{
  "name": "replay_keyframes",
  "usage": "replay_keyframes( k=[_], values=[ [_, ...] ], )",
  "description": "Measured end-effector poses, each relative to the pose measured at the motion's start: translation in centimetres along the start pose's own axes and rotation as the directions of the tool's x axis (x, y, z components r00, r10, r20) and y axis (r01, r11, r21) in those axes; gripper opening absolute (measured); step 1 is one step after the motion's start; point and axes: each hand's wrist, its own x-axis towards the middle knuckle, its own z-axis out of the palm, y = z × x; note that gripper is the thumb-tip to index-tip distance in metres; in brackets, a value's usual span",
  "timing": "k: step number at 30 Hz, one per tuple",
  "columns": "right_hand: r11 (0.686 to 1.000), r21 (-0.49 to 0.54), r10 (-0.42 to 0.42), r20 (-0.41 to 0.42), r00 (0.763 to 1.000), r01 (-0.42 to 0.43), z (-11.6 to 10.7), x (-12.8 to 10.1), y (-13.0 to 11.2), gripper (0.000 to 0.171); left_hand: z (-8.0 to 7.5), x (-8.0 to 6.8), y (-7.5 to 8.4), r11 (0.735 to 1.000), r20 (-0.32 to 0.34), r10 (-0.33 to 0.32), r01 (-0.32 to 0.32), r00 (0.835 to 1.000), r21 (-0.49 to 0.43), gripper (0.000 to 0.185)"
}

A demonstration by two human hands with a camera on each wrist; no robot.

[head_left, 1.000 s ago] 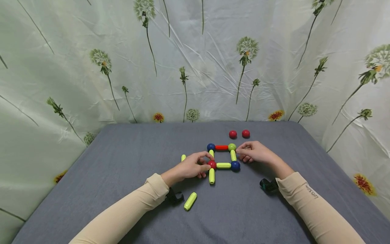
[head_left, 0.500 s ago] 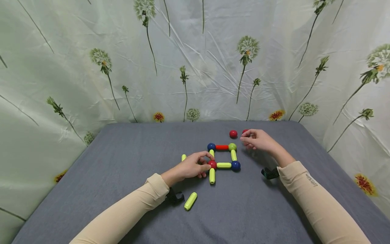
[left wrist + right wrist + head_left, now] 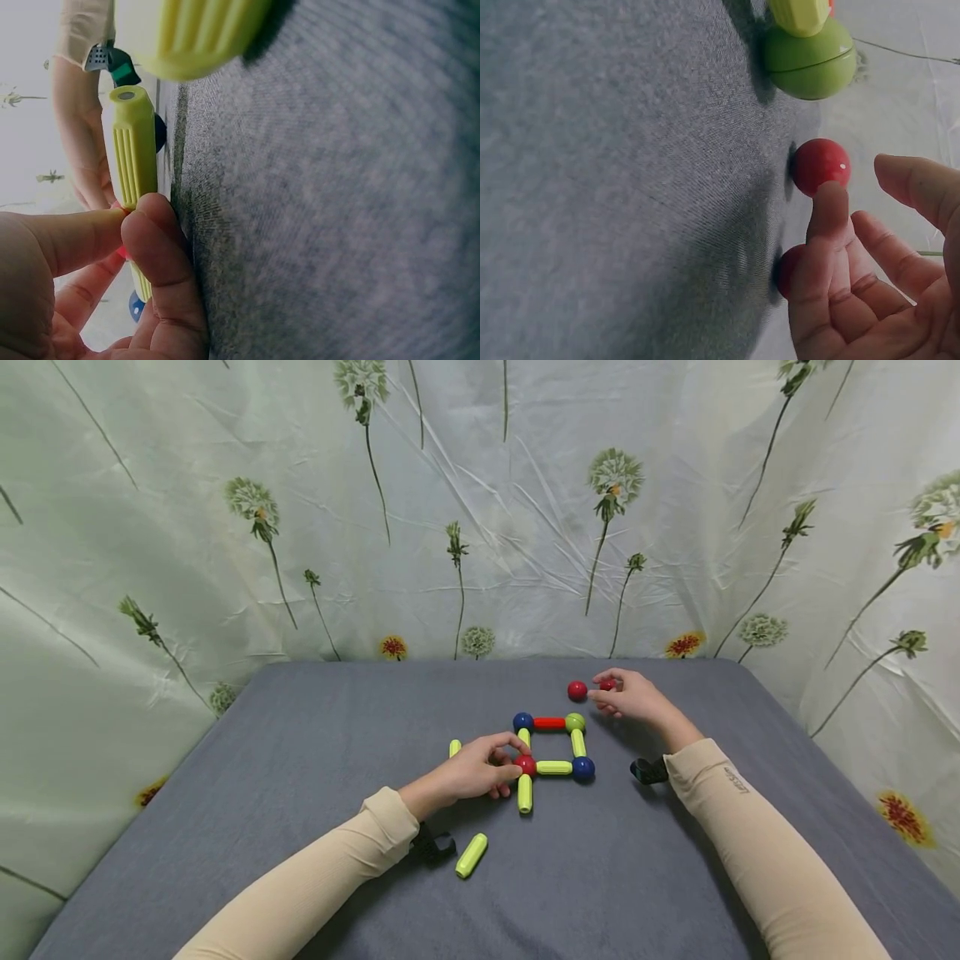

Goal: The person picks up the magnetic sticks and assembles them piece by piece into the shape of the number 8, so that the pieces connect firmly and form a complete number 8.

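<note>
Glossy plastic red ball (image 3: pixel 821 165) on matt woven grey cloth (image 3: pixel 615 187)

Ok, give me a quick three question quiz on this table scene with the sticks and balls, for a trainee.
1. True or false: the right hand is at a loose red ball behind the square frame.
2. Which ball does the left hand touch? A blue, B green, C red.
3. Fill in: the far side of the frame is a ___ stick.

Key: 1 true; 2 C, the red corner ball; 3 red.
</note>
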Motion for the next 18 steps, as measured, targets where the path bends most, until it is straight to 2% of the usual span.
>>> replay_keyframes(
  k=[9, 18],
  values=[
    [0.999, 0.047, 0.001, -0.006, 1.000, 0.000, 0.7, 1.6, -0.4, 0.047, 0.0, 0.0, 0.1, 1.000, -0.002, -0.017, 0.017, 1.000, 0.000, 0.023],
    [1.000, 0.004, 0.010, -0.002, 1.000, -0.009, 1.3, 2.1, -1.4, 0.047, 0.0, 0.0, 0.1, 1.000, -0.006, -0.020, 0.020, 1.000, -0.001, 0.023]
  ],
)
